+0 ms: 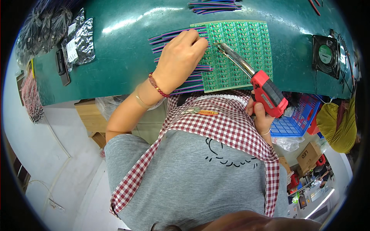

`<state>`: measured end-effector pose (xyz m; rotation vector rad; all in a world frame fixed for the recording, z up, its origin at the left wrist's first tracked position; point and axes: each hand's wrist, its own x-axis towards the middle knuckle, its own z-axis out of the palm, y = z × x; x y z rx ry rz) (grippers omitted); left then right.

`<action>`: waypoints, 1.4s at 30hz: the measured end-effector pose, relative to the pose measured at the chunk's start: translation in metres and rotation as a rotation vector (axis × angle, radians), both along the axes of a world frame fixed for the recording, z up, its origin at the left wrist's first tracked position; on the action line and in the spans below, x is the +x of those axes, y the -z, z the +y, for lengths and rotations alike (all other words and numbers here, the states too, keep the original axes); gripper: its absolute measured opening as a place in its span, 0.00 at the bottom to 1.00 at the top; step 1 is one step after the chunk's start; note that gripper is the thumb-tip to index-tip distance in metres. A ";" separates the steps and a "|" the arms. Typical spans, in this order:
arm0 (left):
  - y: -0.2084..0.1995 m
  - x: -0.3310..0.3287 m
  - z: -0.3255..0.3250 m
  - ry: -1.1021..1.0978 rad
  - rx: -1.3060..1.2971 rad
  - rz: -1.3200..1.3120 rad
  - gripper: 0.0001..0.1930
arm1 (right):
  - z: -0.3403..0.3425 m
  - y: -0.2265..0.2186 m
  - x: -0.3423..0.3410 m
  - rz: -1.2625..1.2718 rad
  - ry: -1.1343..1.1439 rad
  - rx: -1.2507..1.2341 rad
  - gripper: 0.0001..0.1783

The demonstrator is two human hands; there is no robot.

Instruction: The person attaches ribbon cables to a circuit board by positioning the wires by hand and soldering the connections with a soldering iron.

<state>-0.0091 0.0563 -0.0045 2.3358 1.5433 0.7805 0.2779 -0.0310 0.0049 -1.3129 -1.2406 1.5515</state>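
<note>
A large green panel of small circuit boards [243,57] lies on the bench in front of me. Thin multicoloured ribbon wires [163,37] fan out from its left edge. My left hand [181,56] is over these wires, closed in a pinch at the panel's left part; the wire at its fingertips is mostly hidden by the hand. My right hand [262,115] is wrapped round a red and black soldering gun [268,92], held over the panel's near right corner. The gun's metal barrel slants up and left, its tip close to my left fingertips.
More ribbon wires [214,6] lie at the bench's far side. Silvery bags [81,42] and a dark phone-like object [61,65] sit at left. A black fan [325,56] stands at right, with a blue crate [295,119] below the bench edge.
</note>
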 end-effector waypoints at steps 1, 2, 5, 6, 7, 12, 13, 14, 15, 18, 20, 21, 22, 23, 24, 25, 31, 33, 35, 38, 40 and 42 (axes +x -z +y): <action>0.000 -0.001 0.000 0.003 -0.007 -0.003 0.07 | 0.000 0.000 0.000 -0.009 -0.005 0.015 0.27; 0.000 -0.001 0.001 0.007 -0.013 -0.007 0.06 | 0.000 0.001 0.000 -0.018 -0.010 0.030 0.26; 0.000 -0.002 0.001 0.009 -0.018 -0.009 0.06 | -0.001 0.002 0.002 -0.012 -0.047 0.060 0.22; 0.000 -0.002 0.001 0.008 -0.018 -0.009 0.06 | -0.002 0.004 0.003 -0.012 -0.048 0.059 0.22; 0.000 -0.002 0.001 0.011 -0.014 -0.006 0.06 | -0.003 0.006 0.004 -0.064 -0.061 0.095 0.21; 0.000 -0.001 0.002 0.006 -0.014 -0.010 0.06 | -0.002 0.013 0.008 -0.301 -0.188 0.212 0.17; 0.000 -0.001 0.002 0.007 -0.011 -0.015 0.06 | -0.002 0.013 0.007 -0.289 -0.172 0.225 0.17; -0.001 -0.001 0.002 0.008 -0.008 -0.019 0.06 | -0.002 0.010 0.006 -0.271 -0.143 0.259 0.17; -0.001 -0.001 0.002 0.008 -0.008 -0.019 0.06 | -0.002 0.007 0.004 -0.277 -0.155 0.237 0.17; -0.001 -0.001 0.002 0.007 -0.015 -0.013 0.05 | -0.002 -0.006 0.002 -0.142 -0.068 0.102 0.21; -0.001 -0.001 0.002 0.007 -0.022 -0.002 0.05 | 0.000 -0.009 0.002 -0.153 -0.062 0.054 0.27; -0.002 0.000 0.002 0.007 -0.022 -0.002 0.05 | 0.000 -0.009 0.001 -0.138 -0.075 0.083 0.27; -0.002 0.000 0.002 0.005 -0.019 0.003 0.05 | -0.001 -0.008 0.000 -0.172 -0.056 0.083 0.29; -0.002 0.000 0.002 0.003 -0.015 0.007 0.05 | -0.002 -0.007 0.001 -0.210 -0.038 0.096 0.31; -0.003 0.000 0.002 0.002 -0.015 0.008 0.05 | -0.002 -0.006 0.002 -0.206 -0.036 0.084 0.31; -0.003 0.000 0.002 -0.004 -0.009 0.013 0.05 | -0.003 -0.004 0.003 -0.236 -0.067 0.124 0.29; -0.004 0.000 0.002 -0.003 0.002 -0.009 0.05 | -0.009 0.006 0.006 -0.240 -0.101 0.180 0.24; -0.004 0.000 0.002 -0.003 0.001 -0.008 0.05 | -0.008 0.008 0.008 -0.236 -0.134 0.191 0.22; -0.004 0.000 0.002 -0.004 0.010 -0.006 0.05 | -0.008 0.010 0.010 -0.255 -0.148 0.212 0.21; -0.005 0.000 0.002 -0.006 0.000 -0.016 0.05 | -0.008 0.013 0.013 -0.249 -0.152 0.211 0.20; -0.005 0.000 0.002 -0.009 -0.001 -0.023 0.05 | -0.009 0.015 0.014 -0.277 -0.156 0.234 0.20; -0.005 0.000 0.003 -0.009 -0.001 -0.031 0.05 | -0.008 0.016 0.015 -0.309 -0.159 0.260 0.19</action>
